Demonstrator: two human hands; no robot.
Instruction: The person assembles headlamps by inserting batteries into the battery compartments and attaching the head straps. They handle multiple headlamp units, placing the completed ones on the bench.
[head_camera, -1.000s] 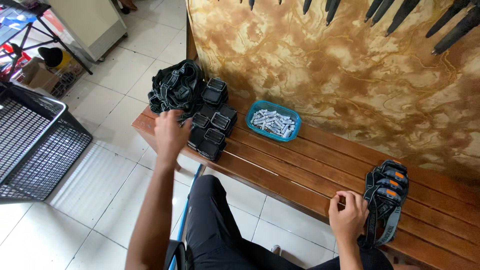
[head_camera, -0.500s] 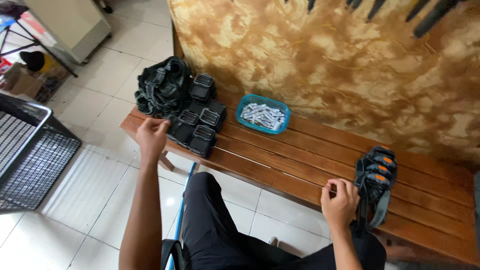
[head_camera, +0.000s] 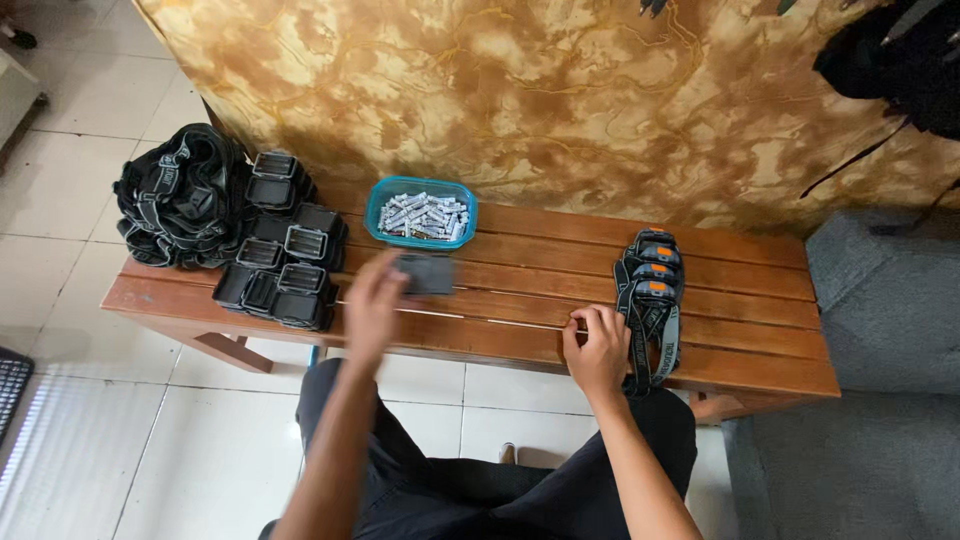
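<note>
Dark case (head_camera: 427, 274) at frame centre, pinched in the left hand (head_camera: 372, 308); right hand (head_camera: 595, 348) rests loosely curled on the worktop (head_camera: 520, 300), beside the headlamps (head_camera: 648, 290).

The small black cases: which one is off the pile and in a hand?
The dark case held by the left hand above the bench, just below the blue tray; the other cases sit clustered at the bench's left end.

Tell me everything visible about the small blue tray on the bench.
The small blue plastic tray is a shallow rounded rectangle with a raised rim. It sits flat on the wooden slatted bench, near the mottled brown wall. A heap of small silver cylinders fills it. No hand touches it; the stacked black cases lie to its left.
</note>
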